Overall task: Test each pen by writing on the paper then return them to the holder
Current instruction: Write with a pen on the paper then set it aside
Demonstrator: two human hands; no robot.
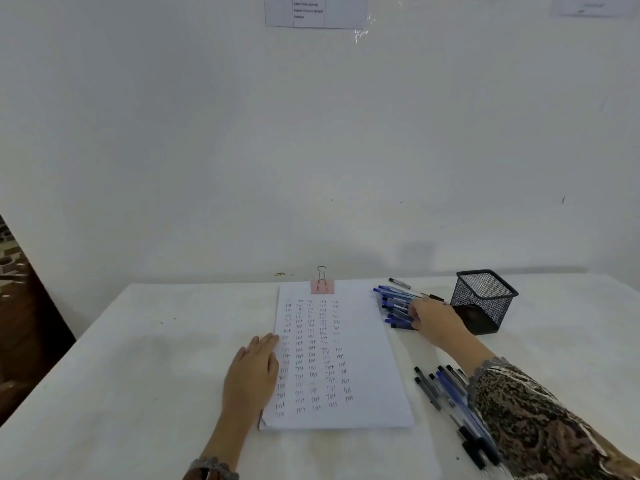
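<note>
Though paper [363, 358] is mostly filled, holder [483, 299] looks empty; left hand [252, 372] flat on it, right hand [438, 323] on blue pens [393, 301], grip unclear.

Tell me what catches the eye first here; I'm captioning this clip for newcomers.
The paper at the middle of the table stands out, filled with columns of "Test" and held by a pink binder clip at its far edge. The left hand lies flat on its left edge; the right hand touches a pile of blue pens beside the black mesh holder.
</note>
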